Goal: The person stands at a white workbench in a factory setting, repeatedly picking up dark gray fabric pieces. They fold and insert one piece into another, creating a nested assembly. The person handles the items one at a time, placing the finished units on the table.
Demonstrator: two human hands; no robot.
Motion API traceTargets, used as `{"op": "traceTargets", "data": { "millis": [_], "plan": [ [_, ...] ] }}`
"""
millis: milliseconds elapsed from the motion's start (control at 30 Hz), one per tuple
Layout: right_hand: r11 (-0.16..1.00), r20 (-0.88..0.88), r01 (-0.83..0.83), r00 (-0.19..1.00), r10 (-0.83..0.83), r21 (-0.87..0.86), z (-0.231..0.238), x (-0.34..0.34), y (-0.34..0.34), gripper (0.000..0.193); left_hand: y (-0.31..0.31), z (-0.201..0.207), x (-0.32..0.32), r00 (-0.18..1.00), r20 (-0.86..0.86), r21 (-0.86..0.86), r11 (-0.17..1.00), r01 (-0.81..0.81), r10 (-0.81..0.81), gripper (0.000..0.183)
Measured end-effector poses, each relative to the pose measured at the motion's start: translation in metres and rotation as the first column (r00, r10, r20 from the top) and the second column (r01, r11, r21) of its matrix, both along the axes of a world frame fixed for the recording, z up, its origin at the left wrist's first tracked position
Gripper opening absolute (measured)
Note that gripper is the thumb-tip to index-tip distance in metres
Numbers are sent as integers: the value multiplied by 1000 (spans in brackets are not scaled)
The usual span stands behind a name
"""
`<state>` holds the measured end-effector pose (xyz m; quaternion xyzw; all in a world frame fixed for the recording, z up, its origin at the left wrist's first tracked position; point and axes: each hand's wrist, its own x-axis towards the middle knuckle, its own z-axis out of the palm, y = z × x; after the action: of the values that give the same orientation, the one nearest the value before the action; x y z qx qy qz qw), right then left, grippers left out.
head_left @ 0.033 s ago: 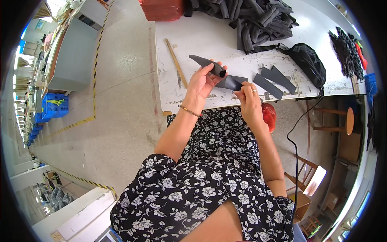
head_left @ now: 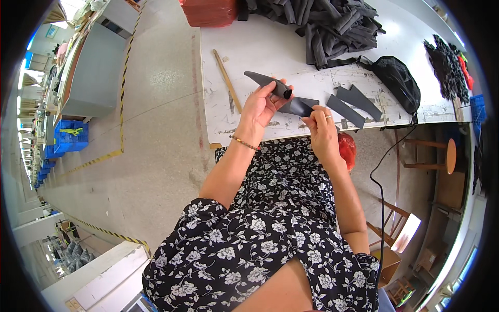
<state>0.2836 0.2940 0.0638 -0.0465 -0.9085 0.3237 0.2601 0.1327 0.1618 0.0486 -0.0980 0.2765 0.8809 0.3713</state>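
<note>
My left hand [head_left: 259, 108] grips a dark grey fabric piece [head_left: 262, 79] whose end curls over my thumb. My right hand [head_left: 319, 127] pinches the other end of the dark grey material [head_left: 301, 106] at its lower edge. Both hands are raised just above the near edge of the white worktable [head_left: 249, 47]. I cannot tell whether the material is one piece or two overlapping ones. My lap in a black floral dress [head_left: 280, 177] is below.
Two loose grey strips [head_left: 356, 103] lie to the right of my hands and a wooden stick [head_left: 226, 78] to the left. Farther back are a black mesh bag [head_left: 399, 80], a pile of dark fabric [head_left: 322, 21] and a red-brown box [head_left: 210, 10]. A wooden stool [head_left: 442, 153] stands at right.
</note>
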Motion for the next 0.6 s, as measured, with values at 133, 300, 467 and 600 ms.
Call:
{"op": "traceTargets", "data": {
  "millis": [133,300,467,600],
  "plan": [
    [987,0,59,998,-59,-149,15,-2,-6,31,-3,-5,-3,1000,-4,0,1000,7,-7,22],
    [997,-56,47,997,-50,-56,29,-9,-3,33,-3,-1,-3,999,-45,-45,999,29,-31,21],
    [988,-66,51,997,-42,142,39,-19,3,24,-2,5,0,996,-49,-49,996,73,-75,20],
    [972,-103,46,994,-23,231,42,-24,12,23,-5,5,-1,992,-65,-58,993,102,-106,20]
  ]
}}
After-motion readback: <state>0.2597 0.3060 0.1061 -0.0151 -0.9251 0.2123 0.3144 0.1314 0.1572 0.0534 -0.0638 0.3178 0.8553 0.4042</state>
